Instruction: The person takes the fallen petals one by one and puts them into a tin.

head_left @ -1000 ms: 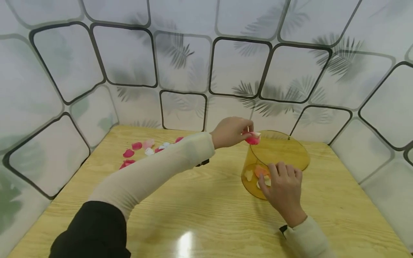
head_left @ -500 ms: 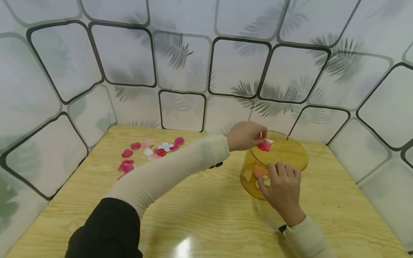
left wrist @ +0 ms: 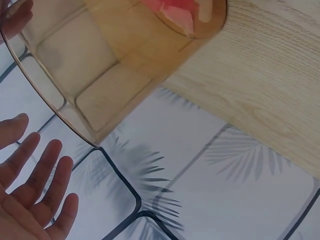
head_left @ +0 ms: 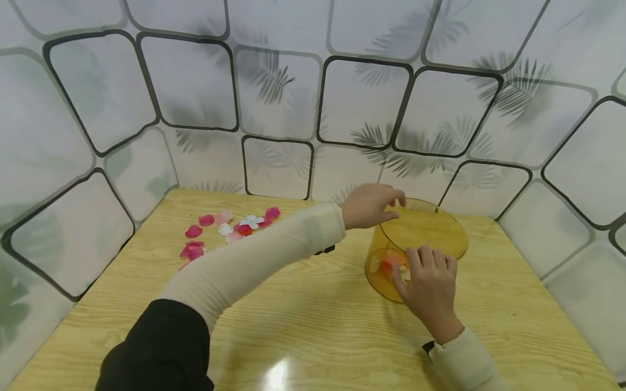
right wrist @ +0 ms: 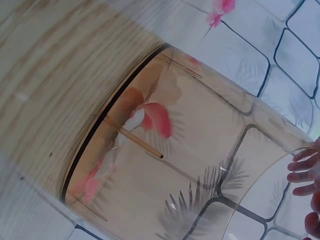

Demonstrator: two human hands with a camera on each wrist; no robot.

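Observation:
A clear amber cylindrical container (head_left: pixel 375 241) stands upright on the table's right side. My left hand (head_left: pixel 370 205) hovers at its far left rim, fingers spread with nothing between them. In the left wrist view the left hand's fingers (left wrist: pixel 42 180) are outside the rim. At the near side, my right hand (head_left: pixel 430 282) holds the container, fingertips curled at the rim and thumb against the wall. Inside on the bottom lie flower petals, among them a pink-red petal (right wrist: pixel 159 120) over white and orange ones. In the head view, the right hand hides some of them.
Pink, red and white petals (head_left: pixel 193 231) lie scattered at the back left of the wooden table (head_left: pixel 303 320), partly behind the left sleeve (head_left: pixel 259 252). A white flower-shaped piece (head_left: pixel 251 221) is among them. A patterned backdrop (head_left: pixel 279 103) rises behind the table.
The left hand moved right to the container's rim and let go of a pink-red petal, which now lies inside at the bottom. The right hand kept its place.

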